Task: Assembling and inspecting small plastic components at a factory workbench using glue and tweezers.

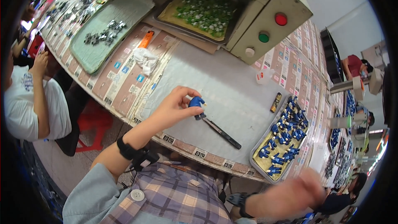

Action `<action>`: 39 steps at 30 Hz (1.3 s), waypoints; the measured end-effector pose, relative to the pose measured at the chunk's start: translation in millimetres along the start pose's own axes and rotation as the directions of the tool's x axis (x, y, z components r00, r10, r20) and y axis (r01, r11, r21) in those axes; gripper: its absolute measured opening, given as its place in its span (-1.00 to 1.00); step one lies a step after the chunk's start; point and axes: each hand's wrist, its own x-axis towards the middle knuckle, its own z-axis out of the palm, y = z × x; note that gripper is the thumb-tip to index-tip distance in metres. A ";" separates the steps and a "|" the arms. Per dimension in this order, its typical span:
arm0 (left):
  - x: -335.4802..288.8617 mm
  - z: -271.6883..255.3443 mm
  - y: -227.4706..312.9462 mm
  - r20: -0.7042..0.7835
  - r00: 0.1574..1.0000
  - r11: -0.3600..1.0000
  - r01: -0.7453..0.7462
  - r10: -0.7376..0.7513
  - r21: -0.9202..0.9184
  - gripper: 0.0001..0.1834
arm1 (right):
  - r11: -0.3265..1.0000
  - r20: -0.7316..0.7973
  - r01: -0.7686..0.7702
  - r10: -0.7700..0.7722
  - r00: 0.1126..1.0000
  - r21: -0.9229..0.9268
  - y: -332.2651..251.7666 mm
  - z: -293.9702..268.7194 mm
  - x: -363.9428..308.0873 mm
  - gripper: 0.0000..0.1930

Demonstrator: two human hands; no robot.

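Observation:
Between the thumb and fingers of my left hand (180, 104) is a small blue figurine (196, 102), raised over the pale sheet on the table. Just below it lies a black utility knife (223, 134) with a thin metal blade end pointing toward the figurine. My right hand (292, 195) is at the lower right, in front of the table edge and near a metal tray (253, 161). Motion smears its fingers, so I cannot make out whether it holds anything. Several blue figurines (286, 126) with pale parts lie in that tray on a yellowish lining.
A beige machine (253, 25) with red, green and white buttons stands at the back, a tray of green and white pieces (203, 14) in its opening. Left are a green tray (89, 56), a white cloth (145, 60) and an orange-handled cutter (147, 38). A person (37, 99) sits far left.

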 end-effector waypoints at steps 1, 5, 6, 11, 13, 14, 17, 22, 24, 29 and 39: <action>-7.2 -3.7 -3.4 0.117 0.985 0.909 0.161 -0.126 -0.383 -0.61 | 0.924 0.437 -0.367 0.289 0.852 0.105 1.4 13.0 -12.3 -0.78; -26.6 6.5 8.7 0.249 0.967 0.786 0.191 -0.049 -0.588 -0.52 | 0.564 0.858 -0.825 0.442 0.261 -0.040 19.9 39.4 -72.2 -0.76; -29.3 9.2 12.9 0.269 0.963 0.806 0.182 -0.030 -0.564 -0.49 | 0.561 0.848 -0.827 0.456 0.269 -0.040 16.0 41.6 -77.0 -0.76; -38.4 21.4 11.9 0.271 0.962 0.838 0.115 0.040 -0.533 -0.46 | 0.283 0.846 -0.958 0.498 0.193 0.052 10.3 43.7 -78.2 -0.81; -41.8 24.0 9.6 0.210 0.972 0.852 0.020 0.106 -0.523 -0.46 | 0.403 0.847 -0.915 0.480 0.228 0.018 14.1 38.7 -78.5 -0.83; -42.9 24.0 8.9 0.211 0.972 0.852 0.022 0.105 -0.523 -0.46 | 0.517 0.853 -0.856 0.453 0.259 -0.015 15.1 36.7 -79.1 -0.85; -45.3 24.6 7.0 0.193 0.964 0.853 -0.057 0.182 -0.519 -0.43 | 0.517 0.831 -0.856 0.466 0.303 0.022 13.7 33.2 -81.7 -0.88; -49.9 22.6 11.1 0.214 0.909 0.911 -0.289 0.358 -0.295 -0.24 | 0.627 0.840 -0.778 0.408 0.358 0.027 7.0 32.1 -77.3 -0.88; -49.5 26.6 12.0 0.203 0.898 0.908 -0.339 0.390 -0.244 -0.21 | 0.667 0.840 -0.745 0.387 0.382 0.031 5.6 32.6 -75.8 -0.88; -48.4 27.9 12.5 0.230 0.891 0.919 -0.367 0.392 -0.143 -0.12 | 0.790 0.858 -0.608 0.260 0.444 0.075 3.9 32.6 -72.7 -0.86; -42.2 33.3 16.2 0.206 0.890 0.912 -0.385 0.407 -0.139 -0.35 | 0.812 0.825 -0.581 0.292 0.484 0.053 10.5 22.8 -71.7 -0.88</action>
